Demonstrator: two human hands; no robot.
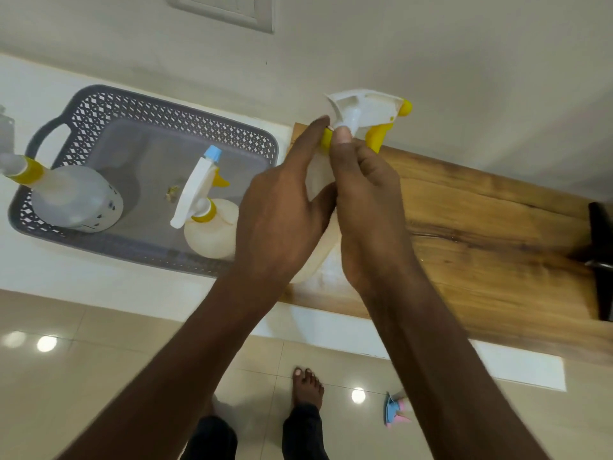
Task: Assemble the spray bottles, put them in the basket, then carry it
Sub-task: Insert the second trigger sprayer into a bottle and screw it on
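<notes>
Two bare hands meet over a wooden board [481,227]; the left hand [282,207] and right hand [368,207] both grip a pale spray bottle [318,180], fingertips pinching its yellow collar [326,138] under the white trigger head [365,111]; two assembled bottles [209,227] lie in the grey basket [172,121] just left.

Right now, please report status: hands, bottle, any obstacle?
Both hands grip the translucent bottle, fingers at the yellow collar of the white trigger sprayer head. Two assembled bottles stand in the grey plastic basket. No obstacle.
</notes>
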